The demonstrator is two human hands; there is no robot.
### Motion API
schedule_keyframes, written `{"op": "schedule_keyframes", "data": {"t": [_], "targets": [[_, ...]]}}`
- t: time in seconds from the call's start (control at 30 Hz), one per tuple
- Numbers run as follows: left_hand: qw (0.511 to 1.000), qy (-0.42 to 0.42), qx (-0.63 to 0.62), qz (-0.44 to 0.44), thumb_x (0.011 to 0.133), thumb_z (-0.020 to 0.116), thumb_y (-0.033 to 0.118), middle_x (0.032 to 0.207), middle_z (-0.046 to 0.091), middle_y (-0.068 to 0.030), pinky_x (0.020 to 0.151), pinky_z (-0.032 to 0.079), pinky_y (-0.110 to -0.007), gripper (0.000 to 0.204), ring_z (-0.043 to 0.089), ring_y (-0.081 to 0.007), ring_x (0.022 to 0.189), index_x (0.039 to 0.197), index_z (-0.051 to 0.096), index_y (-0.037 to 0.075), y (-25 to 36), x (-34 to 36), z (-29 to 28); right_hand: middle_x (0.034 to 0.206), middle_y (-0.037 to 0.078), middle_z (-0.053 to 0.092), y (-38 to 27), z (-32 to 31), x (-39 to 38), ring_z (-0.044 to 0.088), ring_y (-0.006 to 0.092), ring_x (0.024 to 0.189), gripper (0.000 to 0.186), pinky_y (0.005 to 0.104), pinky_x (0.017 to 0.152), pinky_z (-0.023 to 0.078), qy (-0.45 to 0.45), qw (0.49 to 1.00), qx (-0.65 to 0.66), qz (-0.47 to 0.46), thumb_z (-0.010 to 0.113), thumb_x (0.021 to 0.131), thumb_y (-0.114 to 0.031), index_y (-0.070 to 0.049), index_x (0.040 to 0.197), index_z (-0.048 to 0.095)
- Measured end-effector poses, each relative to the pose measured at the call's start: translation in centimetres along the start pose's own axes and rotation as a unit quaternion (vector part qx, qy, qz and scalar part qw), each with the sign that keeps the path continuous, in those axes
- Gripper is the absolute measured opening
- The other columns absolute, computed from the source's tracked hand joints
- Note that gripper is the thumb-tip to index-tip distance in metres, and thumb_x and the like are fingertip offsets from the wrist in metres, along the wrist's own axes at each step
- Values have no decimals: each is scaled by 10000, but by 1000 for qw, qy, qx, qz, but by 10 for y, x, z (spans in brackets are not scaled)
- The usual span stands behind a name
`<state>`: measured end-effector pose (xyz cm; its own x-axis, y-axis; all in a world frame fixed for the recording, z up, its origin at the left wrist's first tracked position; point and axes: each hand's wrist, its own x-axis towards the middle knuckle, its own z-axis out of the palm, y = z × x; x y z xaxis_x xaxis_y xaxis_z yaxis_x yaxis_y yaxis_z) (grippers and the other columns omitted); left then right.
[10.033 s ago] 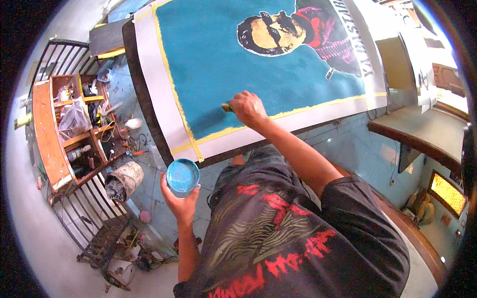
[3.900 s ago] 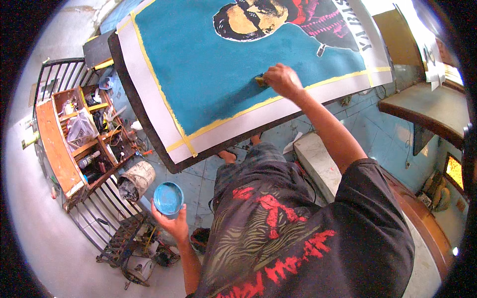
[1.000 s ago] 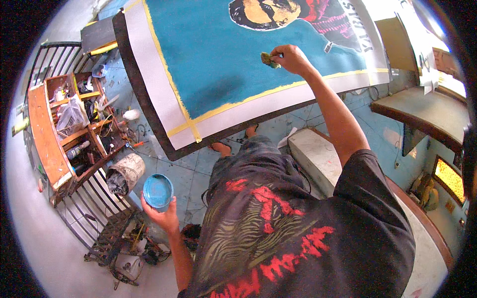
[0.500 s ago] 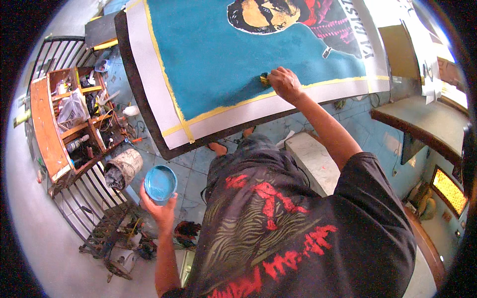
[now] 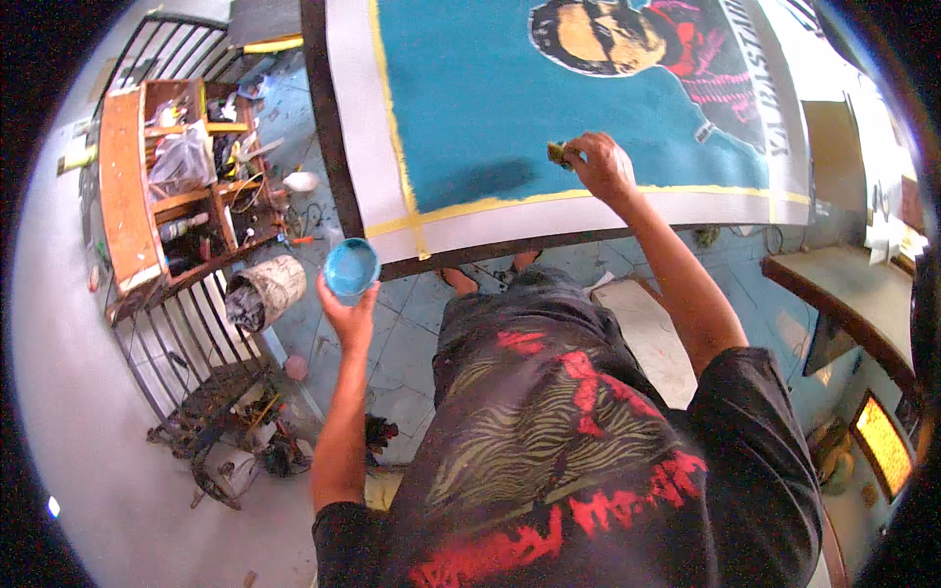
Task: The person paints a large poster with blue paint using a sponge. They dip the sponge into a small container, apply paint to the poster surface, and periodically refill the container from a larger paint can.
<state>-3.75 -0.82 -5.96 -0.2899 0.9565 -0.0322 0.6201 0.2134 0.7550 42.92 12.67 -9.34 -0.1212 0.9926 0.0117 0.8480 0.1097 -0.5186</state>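
Note:
My left hand (image 5: 345, 312) is wrapped round an open round tub (image 5: 352, 269) with blue paint inside, held beside the canvas's near left corner. My right hand (image 5: 605, 169) pinches a small yellowish, dark-stained sponge-like piece (image 5: 558, 153) over the blue field near the lower border. Whether it touches the surface I cannot tell. The large canvas (image 5: 461, 108) has a teal-blue painted ground with a portrait figure (image 5: 600, 39) at its far side. Yellow masking tape (image 5: 387, 98) edges the blue along the left and near sides, with a white margin outside.
At left stands an open wooden cabinet (image 5: 123, 186) crammed with tools and bags. Below it are a paint-smeared bucket (image 5: 274, 289) and a black metal rack (image 5: 186, 333). A pale box (image 5: 642, 328) stands by my legs; a brown-edged ledge (image 5: 843, 294) juts in at right.
The whole view has shifted, with the scene lying further right. My left hand has brought the tub up closer to the canvas's corner. The sponge-like piece now stands apart from the dark shadow.

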Motion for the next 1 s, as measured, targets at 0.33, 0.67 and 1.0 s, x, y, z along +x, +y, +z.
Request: {"op": "schedule_keyframes", "data": {"t": [0.33, 0.67, 1.0], "targets": [[996, -26, -83, 28, 678, 898, 362, 1329, 494, -193, 1039, 404, -421, 974, 499, -315, 1232, 1386, 354, -28, 11, 14, 44, 956, 166, 696, 13, -5, 2, 689, 315, 856, 210, 360, 748, 530, 58, 995, 27, 83, 680, 851, -173, -27, 1001, 700], [982, 146, -116, 38, 685, 890, 320, 1357, 491, -185, 1087, 366, -406, 969, 472, -298, 1277, 1416, 350, -14, -60, 64, -150, 959, 67, 693, -4, -11, -43, 611, 150, 862, 229, 300, 804, 491, 138, 938, 249, 198, 646, 922, -106, 41, 1095, 672], [940, 342, 7, -13, 737, 855, 310, 1230, 580, -181, 1002, 418, -384, 744, 561, -291, 1137, 1288, 484, -25, -238, 207, -476, 752, -68, 512, -238, 44, 14, 417, 29, 609, 189, 197, 511, 330, 171, 768, 564, 250, 628, 958, -228, -100, 1094, 654]]}}
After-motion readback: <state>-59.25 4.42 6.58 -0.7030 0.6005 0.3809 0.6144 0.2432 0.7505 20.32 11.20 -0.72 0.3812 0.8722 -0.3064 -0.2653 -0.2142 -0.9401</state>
